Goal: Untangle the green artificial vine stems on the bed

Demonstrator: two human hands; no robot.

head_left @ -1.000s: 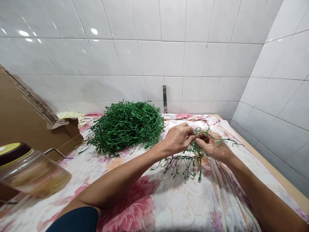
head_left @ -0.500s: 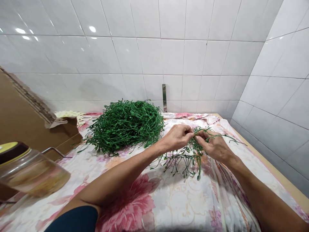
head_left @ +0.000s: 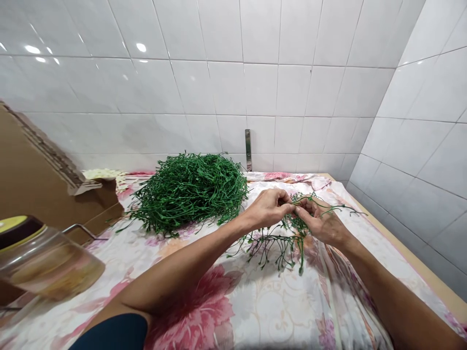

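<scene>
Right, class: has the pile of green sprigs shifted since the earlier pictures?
No: the pile of green sprigs stays just left of the metal wall bracket, as before.

The left hand [head_left: 269,210] and right hand [head_left: 321,224] pinched a branching green stem [head_left: 277,241] together above a floral cloth [head_left: 270,311], just beside a large heap of similar stems [head_left: 188,194].

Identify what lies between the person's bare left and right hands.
In the head view, a thin green branching stem runs between the left hand and right hand, pinched by both.
</scene>
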